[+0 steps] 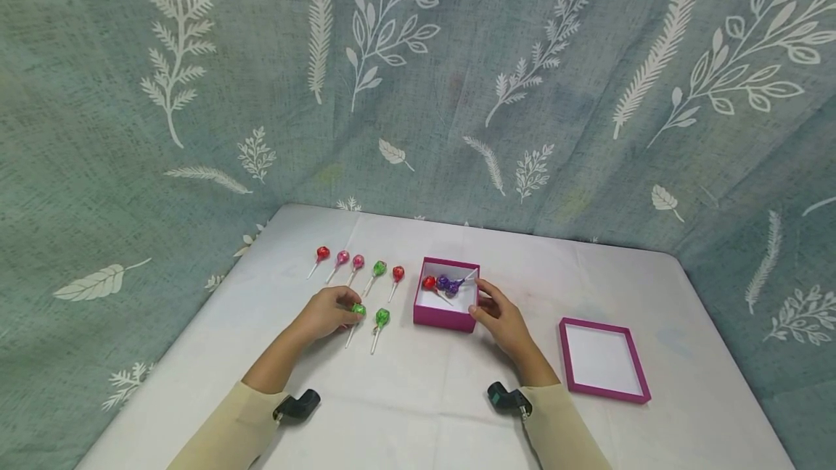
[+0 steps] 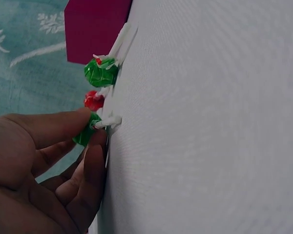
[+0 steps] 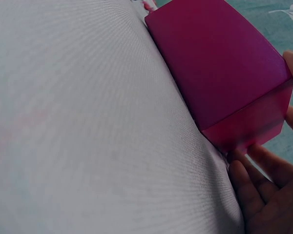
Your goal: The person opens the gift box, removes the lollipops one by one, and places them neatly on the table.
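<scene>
My left hand (image 1: 329, 312) pinches a green-wrapped lollipop (image 1: 358, 308) between thumb and fingertips, its white stick pointing toward me. In the left wrist view the thumb and index finger sit on either side of the green candy (image 2: 82, 137), close over the cloth. Just right of it lies another green lollipop (image 1: 382, 317). At the right side of an open magenta box (image 1: 445, 319), my right hand (image 1: 506, 321) holds the wall, thumb at the near corner. Inside the box are a red lollipop (image 1: 429, 282) and two purple lollipops (image 1: 453, 287).
Behind my left hand runs a row of lollipops: a red one (image 1: 323, 253), two pink ones (image 1: 358, 261), a green one (image 1: 379, 268) and a red one (image 1: 398, 273). The magenta-rimmed lid (image 1: 604, 357) lies inside up at the right on the white tablecloth (image 1: 418, 412).
</scene>
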Available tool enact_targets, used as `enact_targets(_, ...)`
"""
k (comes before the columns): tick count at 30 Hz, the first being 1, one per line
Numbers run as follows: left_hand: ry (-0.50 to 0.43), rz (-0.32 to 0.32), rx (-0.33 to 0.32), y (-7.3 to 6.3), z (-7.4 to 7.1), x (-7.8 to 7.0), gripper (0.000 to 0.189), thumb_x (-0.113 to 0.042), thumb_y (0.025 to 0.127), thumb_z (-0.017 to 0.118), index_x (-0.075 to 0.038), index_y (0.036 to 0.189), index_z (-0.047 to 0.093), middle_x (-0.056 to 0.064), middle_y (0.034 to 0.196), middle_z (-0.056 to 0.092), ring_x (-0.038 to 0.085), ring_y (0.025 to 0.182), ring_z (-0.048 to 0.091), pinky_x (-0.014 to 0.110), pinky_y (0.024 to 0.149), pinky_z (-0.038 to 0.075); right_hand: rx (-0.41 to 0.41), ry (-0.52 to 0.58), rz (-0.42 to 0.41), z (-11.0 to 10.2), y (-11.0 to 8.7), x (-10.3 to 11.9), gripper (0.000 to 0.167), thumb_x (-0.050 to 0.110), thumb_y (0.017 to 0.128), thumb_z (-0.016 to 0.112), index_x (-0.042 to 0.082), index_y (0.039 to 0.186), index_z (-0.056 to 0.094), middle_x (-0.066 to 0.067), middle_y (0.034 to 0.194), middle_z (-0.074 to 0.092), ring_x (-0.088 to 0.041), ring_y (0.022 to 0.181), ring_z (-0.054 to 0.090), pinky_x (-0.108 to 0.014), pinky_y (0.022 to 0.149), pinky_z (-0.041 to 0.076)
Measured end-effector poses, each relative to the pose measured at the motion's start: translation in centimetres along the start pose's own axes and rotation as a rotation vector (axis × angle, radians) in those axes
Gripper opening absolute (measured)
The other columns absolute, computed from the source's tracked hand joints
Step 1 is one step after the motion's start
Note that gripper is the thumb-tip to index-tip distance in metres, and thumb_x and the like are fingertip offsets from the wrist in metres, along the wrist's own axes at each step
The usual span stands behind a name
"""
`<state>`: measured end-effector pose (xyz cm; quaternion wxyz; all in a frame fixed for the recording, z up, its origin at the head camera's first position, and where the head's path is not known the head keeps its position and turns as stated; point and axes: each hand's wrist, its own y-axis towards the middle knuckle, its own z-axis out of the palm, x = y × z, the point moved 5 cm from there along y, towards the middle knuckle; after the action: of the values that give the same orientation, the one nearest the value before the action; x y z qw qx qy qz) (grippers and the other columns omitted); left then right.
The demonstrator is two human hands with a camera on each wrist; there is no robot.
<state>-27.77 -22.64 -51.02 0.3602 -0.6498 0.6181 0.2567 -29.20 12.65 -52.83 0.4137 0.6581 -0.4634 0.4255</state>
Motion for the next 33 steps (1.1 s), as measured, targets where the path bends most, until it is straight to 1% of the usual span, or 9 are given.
enact_targets(5,0.022,0.003,-0.014,0.0,-0.1,0.0,0.026,-0.011,0.081,0.079,-0.01,0.104,0.066,0.005,0.098,0.063,0.017,0.073,0.059,0.03,0.062,0.052,0.0,0.006,0.009,0.0,0.1,0.0,0.061,0.03,0.09,0.071,0.021,0.146,0.046,-0.016,0.139,0.051,-0.031,0.119,0.056,-0.045,0.097,0.045)
enact_targets(8,0.032,0.008,-0.01,0.0,-0.2,-0.1,0.027,-0.012,0.081,0.079,-0.01,0.104,0.066,0.004,0.098,0.063,0.017,0.073,0.058,0.03,0.062,0.051,-0.001,0.008,0.003,0.0,0.2,-0.1,0.061,0.029,0.09,0.071,0.019,0.146,0.046,-0.016,0.139,0.051,-0.032,0.119,0.056,-0.044,0.097,0.045)
enact_targets(12,0.035,0.015,-0.012,0.0,-0.9,-0.6,0.029,-0.015,0.081,0.079,-0.007,0.106,0.066,0.007,0.102,0.064,0.016,0.072,0.061,0.03,0.062,0.052,0.0,0.013,-0.012,0.0,0.2,0.0,0.061,0.026,0.091,0.071,0.016,0.145,0.046,-0.019,0.139,0.051,-0.033,0.119,0.056,-0.044,0.097,0.045)
enact_targets(16,0.038,0.057,-0.041,0.3,-2.1,-2.3,0.031,-0.016,0.085,0.076,-0.002,0.11,0.065,0.01,0.104,0.064,0.016,0.072,0.065,0.03,0.063,0.055,-0.01,0.01,-0.005,0.0,0.2,0.1,0.061,0.025,0.09,0.071,0.017,0.145,0.046,-0.018,0.138,0.052,-0.033,0.118,0.057,-0.044,0.096,0.046)
enact_targets(19,0.026,0.093,-0.048,0.8,-2.4,-4.0,0.032,-0.017,0.086,0.075,-0.002,0.112,0.064,0.01,0.103,0.065,0.017,0.073,0.067,0.031,0.065,0.056,-0.023,0.005,0.006,0.0,0.1,0.1,0.061,0.025,0.09,0.071,0.019,0.145,0.047,-0.016,0.137,0.054,-0.032,0.117,0.057,-0.045,0.096,0.046)
enact_targets(23,0.0,0.119,-0.021,1.5,-1.5,-5.8,0.032,-0.018,0.087,0.074,-0.002,0.113,0.064,0.007,0.101,0.064,0.017,0.073,0.066,0.031,0.066,0.056,-0.019,0.009,0.023,0.0,-0.1,-0.1,0.061,0.026,0.09,0.072,0.02,0.145,0.047,-0.015,0.138,0.053,-0.031,0.118,0.057,-0.045,0.096,0.046)
enact_targets(28,-0.015,0.147,0.027,2.3,0.4,-8.0,0.026,-0.017,0.089,0.072,-0.005,0.111,0.066,0.005,0.097,0.065,0.017,0.073,0.067,0.032,0.064,0.056,0.0,0.014,0.034,0.1,-0.1,-0.2,0.062,0.023,0.091,0.071,0.017,0.147,0.044,-0.016,0.141,0.05,-0.033,0.12,0.055,-0.046,0.098,0.044)
enact_targets(30,-0.024,0.164,0.048,2.6,1.1,-8.9,0.023,-0.017,0.089,0.072,-0.006,0.109,0.067,0.004,0.095,0.065,0.017,0.073,0.067,0.032,0.063,0.056,0.01,0.016,0.039,0.1,-0.2,0.1,0.062,0.021,0.092,0.07,0.014,0.148,0.043,-0.018,0.142,0.049,-0.035,0.121,0.054,-0.047,0.098,0.044)
enact_targets(33,-0.051,0.192,0.076,2.9,2.1,-10.2,0.02,-0.016,0.089,0.072,-0.007,0.107,0.066,0.005,0.093,0.065,0.017,0.073,0.067,0.033,0.063,0.056,0.027,0.012,0.034,0.1,-0.6,1.8,0.063,0.02,0.092,0.069,0.009,0.148,0.041,-0.021,0.142,0.047,-0.036,0.121,0.054,-0.047,0.098,0.044)
